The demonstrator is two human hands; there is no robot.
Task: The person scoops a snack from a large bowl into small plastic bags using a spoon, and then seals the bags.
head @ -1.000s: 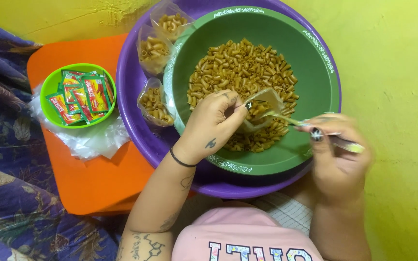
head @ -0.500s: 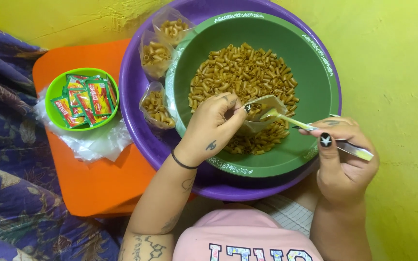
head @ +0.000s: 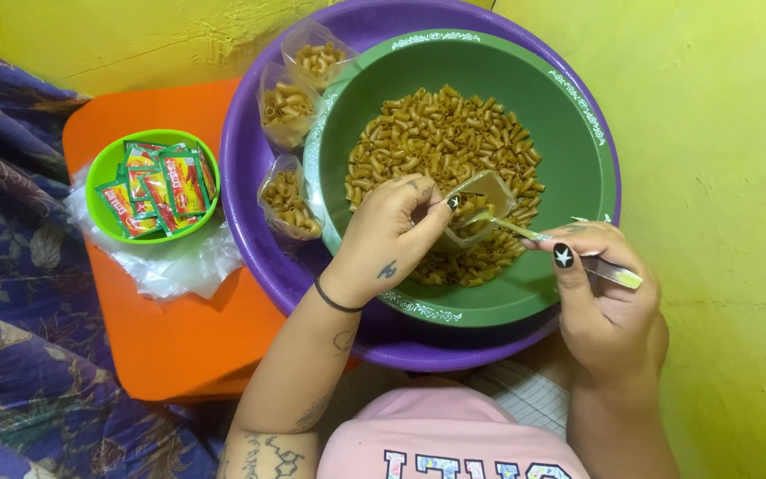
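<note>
A big green bowl (head: pixel 578 160) holds a heap of brown macaroni snacks (head: pixel 441 146). It rests inside a larger purple basin (head: pixel 250 160). My left hand (head: pixel 387 235) holds a small clear plastic bag (head: pixel 480 208) open over the macaroni. My right hand (head: pixel 600 297) grips a spoon (head: pixel 525 232) by its handle, and the spoon's tip is in the bag's mouth. Three filled clear bags (head: pixel 287 200) lie in the purple basin, left of the green bowl.
On an orange stool (head: pixel 179 328) at the left sits a small green bowl (head: pixel 104 173) of red and green sachets (head: pixel 161 184), on clear plastic wrap (head: pixel 175 266). Patterned purple cloth (head: pixel 11 310) covers the far left. The floor (head: pixel 720 133) is yellow.
My right hand has dropped a little and brought the spoon's tip into the bag's mouth. My left hand keeps the bag open over the macaroni.
</note>
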